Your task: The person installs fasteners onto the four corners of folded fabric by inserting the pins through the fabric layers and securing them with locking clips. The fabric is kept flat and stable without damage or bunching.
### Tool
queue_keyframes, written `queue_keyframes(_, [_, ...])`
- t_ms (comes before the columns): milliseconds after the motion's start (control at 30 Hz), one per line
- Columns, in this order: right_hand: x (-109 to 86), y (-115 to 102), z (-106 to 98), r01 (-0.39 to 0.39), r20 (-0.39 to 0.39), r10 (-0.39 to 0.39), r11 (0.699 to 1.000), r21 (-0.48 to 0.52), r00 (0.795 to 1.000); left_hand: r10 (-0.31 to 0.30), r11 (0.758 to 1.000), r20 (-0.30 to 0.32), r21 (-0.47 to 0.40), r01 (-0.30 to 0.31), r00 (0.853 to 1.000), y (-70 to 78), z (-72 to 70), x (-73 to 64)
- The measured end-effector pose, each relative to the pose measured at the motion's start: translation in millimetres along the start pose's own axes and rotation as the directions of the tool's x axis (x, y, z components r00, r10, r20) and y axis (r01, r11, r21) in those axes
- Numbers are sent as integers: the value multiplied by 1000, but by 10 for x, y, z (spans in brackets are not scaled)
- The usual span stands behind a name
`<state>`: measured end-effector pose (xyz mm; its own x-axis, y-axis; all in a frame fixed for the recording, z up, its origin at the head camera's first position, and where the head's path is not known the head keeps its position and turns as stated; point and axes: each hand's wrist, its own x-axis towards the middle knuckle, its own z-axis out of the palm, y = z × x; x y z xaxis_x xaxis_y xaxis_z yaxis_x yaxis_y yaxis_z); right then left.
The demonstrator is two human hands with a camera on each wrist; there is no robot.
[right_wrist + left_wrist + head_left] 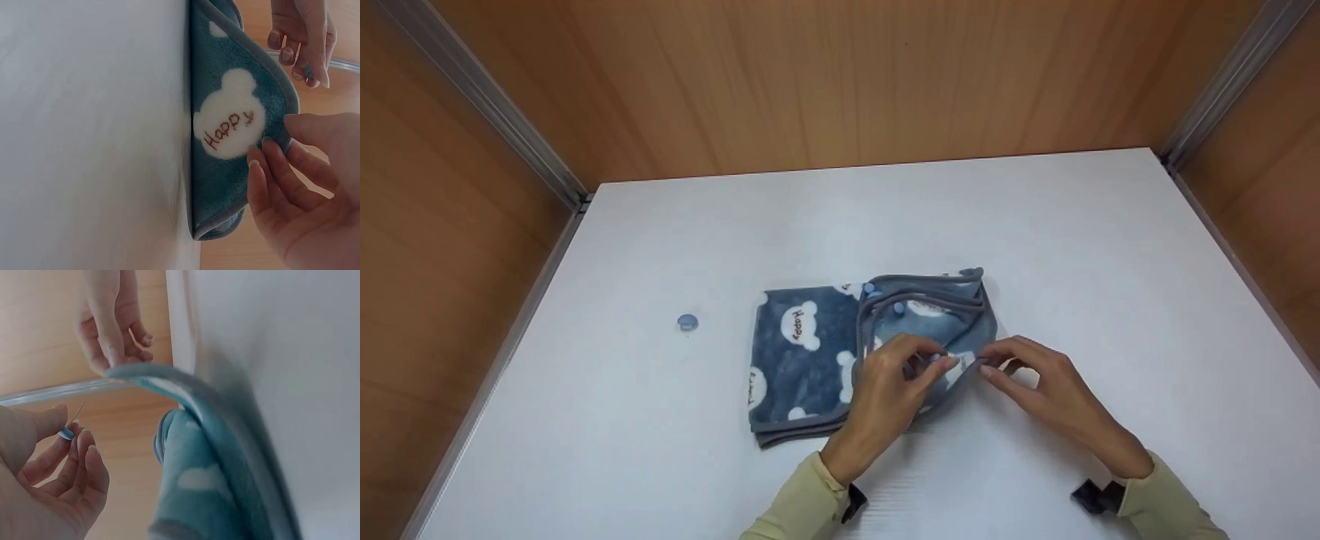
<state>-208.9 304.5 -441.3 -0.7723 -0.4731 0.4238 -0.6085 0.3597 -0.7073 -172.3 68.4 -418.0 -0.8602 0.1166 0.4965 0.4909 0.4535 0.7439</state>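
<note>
A folded blue blanket (780,360) with white bear shapes and grey trim lies on the white table. My left hand (883,386) pinches a blue-headed pin (66,433) between thumb and finger, its thin needle pointing up and apart from the cloth in the left wrist view. On the other side, my right hand (1057,386) pinches the blanket's trimmed edge, which lifts off the table in the right wrist view. Two blue pin heads, a far one (869,288) and a nearer one (898,308), sit on the blanket's folded right part.
Left of the blanket, a loose blue round piece (687,322) lies on the table (585,390). Wooden panels (840,82) with metal corner rails stand behind and at both sides. Both wrists wear black devices.
</note>
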Motion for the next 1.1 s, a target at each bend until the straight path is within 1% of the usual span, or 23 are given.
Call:
queue_keyframes(133, [4, -6, 21, 23, -12, -23, 1000, 8, 1000, 11, 1000, 39, -20, -10, 999, 0, 77, -27])
queue_keyframes(233, [2, -11, 28, 26, -23, -26, 1000, 10, 999, 14, 1000, 79, -29, -12, 997, -10, 125, -40])
queue_keyframes(367, [-6, -14, 41, 14, -24, -14, 1000, 8, 1000, 1, 1000, 150, -29, 3, 989, -28, 181, -64])
queue_keyframes(467, [-10, -12, 54, 15, -26, -15, 1000, 2, 1000, -7, 999, 183, -39, 14, 983, -39, 217, -78])
queue_keyframes(567, [-11, -12, 60, 10, -25, -9, 1000, 4, 1000, -12, 998, 176, -54, 21, 984, -50, 244, -82])
queue_keyframes(633, [-15, -16, 60, 4, -17, -3, 1000, 19, 1000, -21, 998, 155, -63, 31, 988, -55, 254, -90])
queue_keyframes(733, [-19, -24, 58, 13, 13, -14, 998, 58, 1000, -41, 996, 118, -71, 49, 992, -60, 256, -102])
queue_keyframes(833, [-21, -34, 71, 56, 45, -60, 995, 83, 997, -58, 995, 92, -77, 65, 994, -61, 245, -112])
queue_keyframes(933, [-22, -55, 94, 95, 60, -101, 991, 98, 993, -74, 994, 84, -75, 81, 994, -53, 239, -114])
queue_keyframes(1033, [-25, -69, 115, 138, 44, -144, 985, 106, 989, -74, 994, 79, -75, 80, 994, -43, 242, -114])
queue_keyframes(1100, [-28, -71, 117, 146, 37, -151, 982, 123, 988, -71, 995, 78, -69, 77, 994, -37, 246, -111])
